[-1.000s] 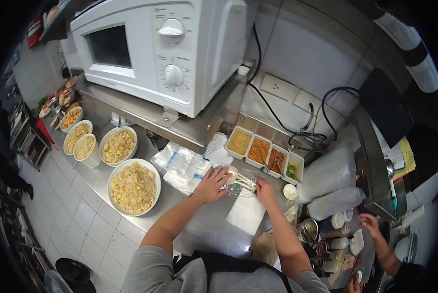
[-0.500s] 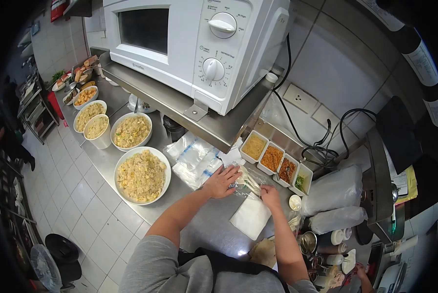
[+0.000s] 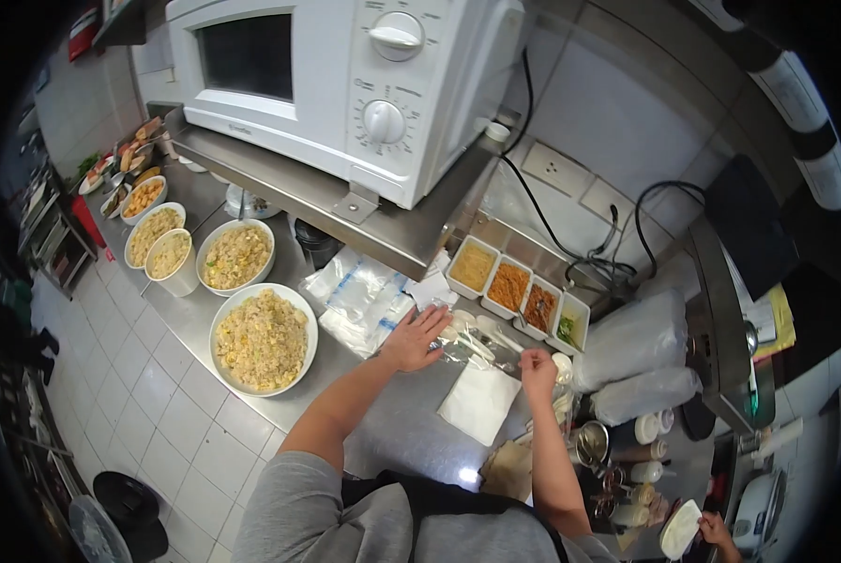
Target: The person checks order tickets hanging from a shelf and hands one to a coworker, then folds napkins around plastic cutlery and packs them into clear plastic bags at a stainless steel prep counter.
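Observation:
Fingers spread, my left hand (image 3: 416,342) rests on the left edge of a clear plastic bag (image 3: 460,345) with white plastic cutlery (image 3: 477,343) in or on it. My right hand (image 3: 537,368) is closed at the bag's right side, near the end of a white utensil; what its fingers pinch is too small to make out. Just below the bag, a white napkin stack (image 3: 479,402) lies on the steel counter (image 3: 397,422). Flat clear bags with blue strips (image 3: 355,296) lie left of my left hand.
Bowls of fried rice (image 3: 263,340) line the counter's left side. Behind my hands stand trays of toppings (image 3: 509,285), below a microwave (image 3: 345,84) on a steel shelf. Plastic-wrapped bundles (image 3: 631,342) and bottles are at right. Another person's hand (image 3: 716,530) holds a white object at lower right.
My right hand has moved right, away from my left hand, and the cutlery lies more spread out. The other person's hand now holds a white object. The camera view has shifted.

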Demonstrator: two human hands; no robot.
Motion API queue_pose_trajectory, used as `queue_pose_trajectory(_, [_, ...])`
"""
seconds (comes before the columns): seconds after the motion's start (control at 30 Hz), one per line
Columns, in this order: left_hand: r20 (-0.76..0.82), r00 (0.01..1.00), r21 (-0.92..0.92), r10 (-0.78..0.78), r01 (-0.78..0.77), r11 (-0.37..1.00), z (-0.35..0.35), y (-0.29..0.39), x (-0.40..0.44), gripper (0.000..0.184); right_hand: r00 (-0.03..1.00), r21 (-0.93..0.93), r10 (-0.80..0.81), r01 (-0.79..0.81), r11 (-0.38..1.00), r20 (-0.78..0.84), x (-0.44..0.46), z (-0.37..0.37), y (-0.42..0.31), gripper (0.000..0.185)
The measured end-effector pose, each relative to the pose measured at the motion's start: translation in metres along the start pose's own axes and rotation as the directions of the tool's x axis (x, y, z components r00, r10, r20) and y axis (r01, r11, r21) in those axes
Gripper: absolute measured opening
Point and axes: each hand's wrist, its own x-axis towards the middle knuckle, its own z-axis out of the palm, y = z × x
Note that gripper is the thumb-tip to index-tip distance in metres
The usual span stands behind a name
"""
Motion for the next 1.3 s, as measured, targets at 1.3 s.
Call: queue_pose_trajectory(1.3, [0.622, 0.761, -0.606, -0.182, 0.321, -0.728, 0.012, 0.141, -0.075, 0.021, 0.860, -0.394, 0.464, -0.359, 0.846, 0.214, -0.125, -0.154, -0.090, 0.042])
